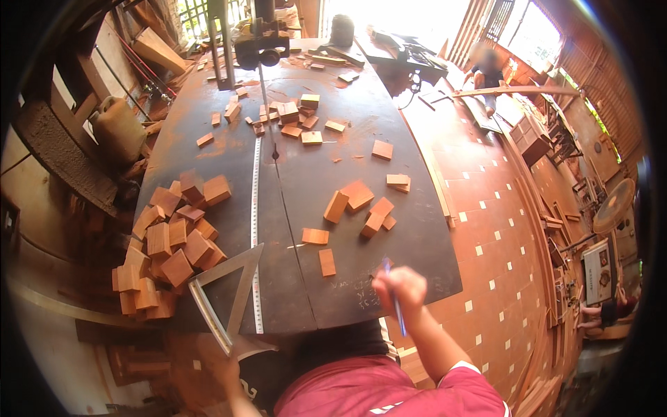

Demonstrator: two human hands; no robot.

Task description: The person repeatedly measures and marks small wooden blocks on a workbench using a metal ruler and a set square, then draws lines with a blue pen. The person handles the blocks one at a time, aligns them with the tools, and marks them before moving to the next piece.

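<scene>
My right hand (404, 290) is closed round a blue pen (398, 309), over the near right corner of the dark saw table (278, 295), where faint handwritten marks show. At the near edge, my left hand (221, 363) grips the lower end of a metal triangular square (244, 285); its fingers are partly hidden. The square lies tilted over the table's edge, touching a white measuring strip (256, 208) that runs along the top. A big heap of reddish wooden blocks (158, 240) sits left of the square. Several loose blocks (358, 194) lie beyond my right hand.
A saw blade (263, 87) comes down from its guide (260, 50) at the table's far part, with small offcuts (288, 111) and sawdust around it. A yellowish jerrycan (118, 125) stands at the left. Another person (486, 73) is on the far right, past the tiled floor (472, 229).
</scene>
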